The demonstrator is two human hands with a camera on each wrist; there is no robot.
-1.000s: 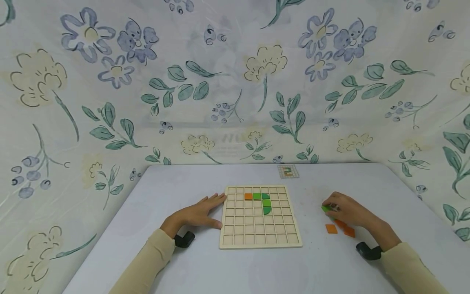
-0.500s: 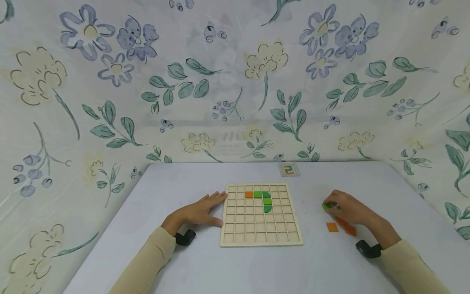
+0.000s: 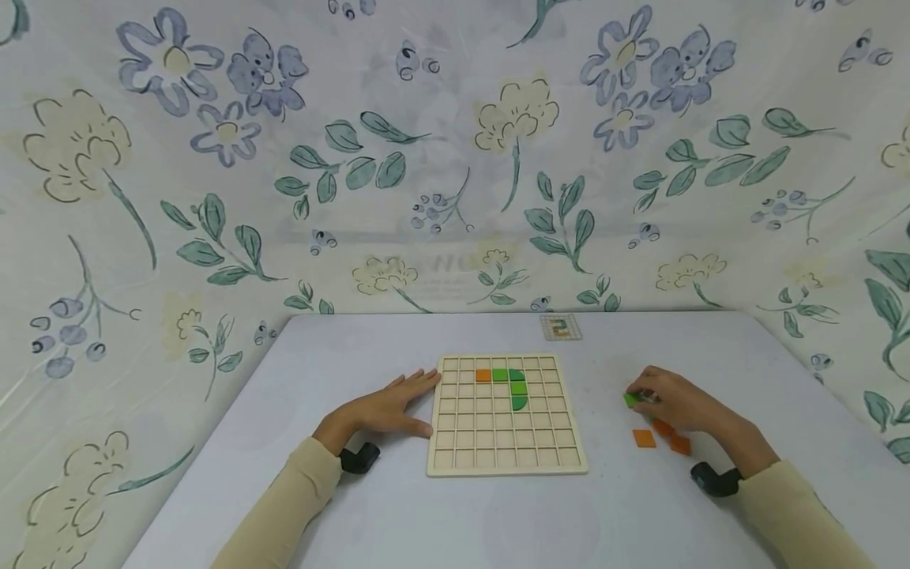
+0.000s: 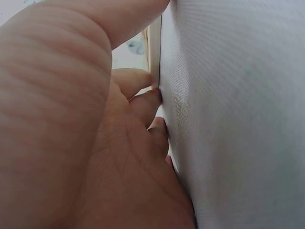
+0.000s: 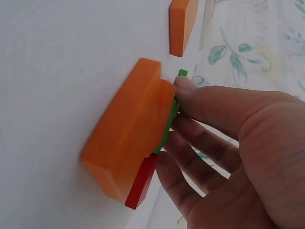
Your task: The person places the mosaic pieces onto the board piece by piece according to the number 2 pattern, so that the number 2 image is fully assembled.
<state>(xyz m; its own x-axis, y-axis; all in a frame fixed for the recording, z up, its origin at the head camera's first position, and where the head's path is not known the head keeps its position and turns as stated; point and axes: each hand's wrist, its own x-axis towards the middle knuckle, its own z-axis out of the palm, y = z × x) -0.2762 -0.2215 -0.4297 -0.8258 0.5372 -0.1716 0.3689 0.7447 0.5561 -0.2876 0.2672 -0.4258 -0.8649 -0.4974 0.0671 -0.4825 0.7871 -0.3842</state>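
My left hand (image 3: 387, 407) lies flat with fingers spread, its fingertips and thumb at the left edge of a pale wooden grid board (image 3: 469, 442). On the board sit an orange square tile (image 3: 483, 375), light green squares (image 3: 501, 375) and dark green rounded pieces (image 3: 520, 403). To the right of the board, my right hand (image 3: 671, 401) pinches a small green tile (image 3: 629, 401) between thumb and fingers. Close by its fingertips in the right wrist view are thick orange tiles (image 5: 126, 126) and a red tile (image 5: 141, 183), leaning over one another. The hand partly hides the green tile.
A loose orange tile (image 3: 644, 438) lies in front of the right hand. Behind the board, near the table's far edge, is a small gridded card (image 3: 561, 327) with a printed figure. A floral curtain (image 3: 441, 158) hangs behind the white table (image 3: 498, 521).
The head view has shifted a little, so the table scene sits slightly higher in it. Both hands keep their places, the right one still at the tiles.
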